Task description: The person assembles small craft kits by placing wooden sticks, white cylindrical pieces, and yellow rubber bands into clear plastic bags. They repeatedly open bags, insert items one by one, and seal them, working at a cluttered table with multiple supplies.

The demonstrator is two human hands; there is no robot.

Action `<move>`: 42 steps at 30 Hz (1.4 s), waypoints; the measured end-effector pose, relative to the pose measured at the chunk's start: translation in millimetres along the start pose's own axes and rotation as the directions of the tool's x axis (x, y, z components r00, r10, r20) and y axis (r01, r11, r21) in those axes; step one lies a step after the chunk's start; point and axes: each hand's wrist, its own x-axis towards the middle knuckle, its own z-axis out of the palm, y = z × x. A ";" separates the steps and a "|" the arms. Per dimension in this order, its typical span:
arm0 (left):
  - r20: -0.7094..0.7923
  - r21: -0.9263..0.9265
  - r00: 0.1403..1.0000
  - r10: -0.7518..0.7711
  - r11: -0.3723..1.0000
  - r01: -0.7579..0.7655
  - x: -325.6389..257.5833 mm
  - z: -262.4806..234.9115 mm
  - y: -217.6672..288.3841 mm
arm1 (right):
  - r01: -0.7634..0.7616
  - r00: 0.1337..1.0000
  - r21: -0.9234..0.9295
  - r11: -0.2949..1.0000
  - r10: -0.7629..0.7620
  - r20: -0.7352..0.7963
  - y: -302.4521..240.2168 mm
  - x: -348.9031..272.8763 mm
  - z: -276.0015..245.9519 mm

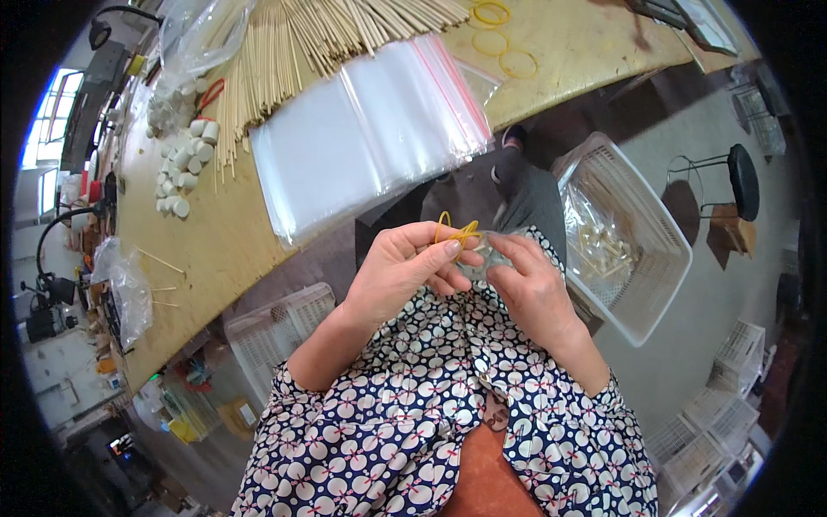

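My left hand [405,267] pinches a yellow rubber band [455,231] between thumb and fingers, looped above a small rolled clear plastic packet [489,255]. My right hand [530,280] grips that packet from the right side. Both hands meet close to my chest, over my patterned blouse, below the edge of the wooden table [215,250]. What the packet contains is hidden by my fingers.
A stack of clear zip bags [370,129] lies on the table, with wooden sticks [293,52], white cylinders [185,155] and spare yellow rubber bands [504,52] behind. A white plastic basket [629,233] with filled packets sits to my right; another basket [276,332] stands lower left.
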 end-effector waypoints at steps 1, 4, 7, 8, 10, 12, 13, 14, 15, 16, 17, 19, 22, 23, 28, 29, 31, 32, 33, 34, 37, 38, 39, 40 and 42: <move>0.005 0.000 1.000 0.019 1.000 -0.019 2.3 0.0 4.2 | -0.004 1.000 0.009 1.000 0.004 -0.003 1.2 -1.5 0.1; 0.027 0.058 0.997 0.078 0.995 -0.080 11.3 -0.4 26.4 | -0.008 1.000 0.025 1.000 0.008 -0.021 2.8 -2.9 -3.4; 0.021 0.142 0.990 0.136 0.980 -0.138 26.6 1.5 60.7 | 0.002 0.998 0.036 0.999 0.000 -0.056 8.9 -5.8 -4.2; 0.033 0.159 0.982 0.184 0.969 -0.187 32.8 1.9 72.2 | 0.000 0.998 0.039 0.999 0.002 -0.064 10.1 -7.5 -4.5; 0.017 0.288 0.969 0.246 0.927 -0.240 47.5 5.5 100.6 | -0.005 0.997 0.046 0.999 0.009 -0.078 12.7 -10.1 -5.1; 0.056 0.373 0.949 0.311 0.875 -0.309 72.9 0.5 122.0 | -0.011 0.995 0.057 0.998 0.017 -0.094 15.8 -13.8 -5.6; 0.034 0.432 0.946 0.322 0.849 -0.304 86.5 0.7 136.5 | -0.009 0.995 0.061 0.998 0.015 -0.101 17.0 -14.9 -6.4; 0.009 0.489 0.943 0.332 0.821 -0.294 101.0 0.9 150.4 | -0.008 0.994 0.067 0.998 0.015 -0.105 18.4 -16.3 -5.9; -0.005 0.539 0.935 0.354 0.789 -0.295 118.3 1.8 163.7 | -0.022 0.993 0.071 0.997 0.030 -0.116 18.9 -17.8 -6.3; -0.022 0.589 0.925 0.378 0.753 -0.293 135.7 1.7 175.8 | -0.024 0.992 0.080 0.997 0.034 -0.121 20.1 -19.1 -6.2; -0.015 0.592 0.928 0.373 0.751 -0.292 156.3 -4.6 187.4 | -0.028 0.992 0.086 0.996 0.038 -0.124 20.8 -20.3 -6.9; -0.053 0.638 0.921 0.387 0.723 -0.267 184.6 -9.4 208.2 | -0.031 0.990 0.099 0.995 0.044 -0.131 22.6 -22.8 -7.2; -0.117 0.735 0.901 0.418 0.647 -0.205 225.4 -26.3 228.6 | -0.032 0.986 0.101 0.994 0.047 -0.157 23.2 -26.5 -8.4; -0.132 0.760 0.889 0.439 0.620 -0.194 231.5 -26.4 230.8 | -0.035 0.985 0.098 0.995 0.051 -0.164 23.9 -28.1 -8.8; -0.096 0.855 0.867 0.489 0.487 -0.180 242.8 -28.5 243.3 | -0.037 0.979 0.092 0.995 0.055 -0.196 27.6 -31.2 -11.0; -0.100 0.879 0.872 0.479 0.454 -0.149 242.0 -29.9 246.6 | -0.034 0.980 0.091 0.995 0.051 -0.193 27.9 -30.9 -11.2; -0.078 0.945 0.879 0.471 0.315 -0.085 247.2 -40.5 253.4 | -0.026 0.981 0.089 0.996 0.043 -0.188 27.9 -30.1 -10.7; -0.070 0.934 0.880 0.469 0.341 -0.108 244.9 -43.2 255.9 | -0.022 0.982 0.089 0.996 0.039 -0.186 27.9 -29.8 -10.8; -0.061 0.921 0.882 0.468 0.368 -0.131 242.3 -45.4 257.9 | -0.019 0.982 0.089 0.996 0.035 -0.185 27.8 -29.5 -10.3; -0.052 0.906 0.883 0.467 0.393 -0.154 239.7 -46.5 259.0 | -0.015 0.983 0.089 0.996 0.031 -0.183 27.5 -29.2 -9.8; -0.069 0.869 0.879 0.472 0.461 -0.179 240.8 -53.6 256.3 | -0.017 0.984 0.077 0.997 0.031 -0.178 26.7 -28.6 -9.6; -0.071 0.843 0.880 0.469 0.500 -0.198 241.2 -56.2 256.1 | -0.021 0.983 0.073 0.997 0.033 -0.178 25.9 -28.6 -9.7; -0.074 0.807 0.874 0.480 0.544 -0.231 240.9 -57.7 255.8 | -0.023 0.983 0.070 0.997 0.035 -0.178 24.9 -28.3 -9.5; -0.078 0.768 0.867 0.492 0.585 -0.262 239.6 -59.0 255.2 | -0.025 0.983 0.067 0.997 0.036 -0.178 23.7 -28.0 -9.4; -0.078 0.661 0.836 0.544 0.655 -0.365 237.2 -66.9 254.4 | -0.024 0.984 0.058 0.998 0.033 -0.174 21.8 -27.5 -9.9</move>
